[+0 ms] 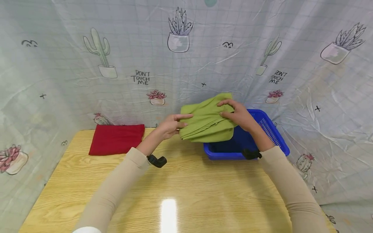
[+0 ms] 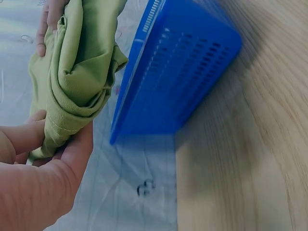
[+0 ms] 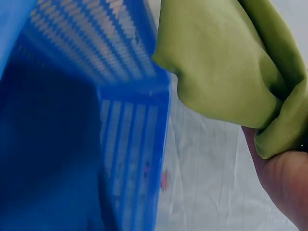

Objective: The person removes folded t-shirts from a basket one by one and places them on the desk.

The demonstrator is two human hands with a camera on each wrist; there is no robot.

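A folded green cloth (image 1: 207, 119) is held up between both hands, partly over the left side of a blue plastic basket (image 1: 227, 156). My left hand (image 1: 170, 126) grips its left edge, thumb and fingers on opposite faces in the left wrist view. At the cloth's right end, my right hand (image 1: 239, 115) pinches it, with the fingers over the top. Layered folds of the green cloth (image 2: 79, 82) show in the left wrist view. Inside the basket (image 3: 43, 144) a dark navy surface shows in the right wrist view; what it is, I cannot tell.
To the left on the wooden table (image 1: 175, 187) lies a folded red cloth (image 1: 116, 139). A pale curtain (image 1: 186, 71) printed with potted cacti hangs behind the table and along both sides. The basket stands near the table's back right.
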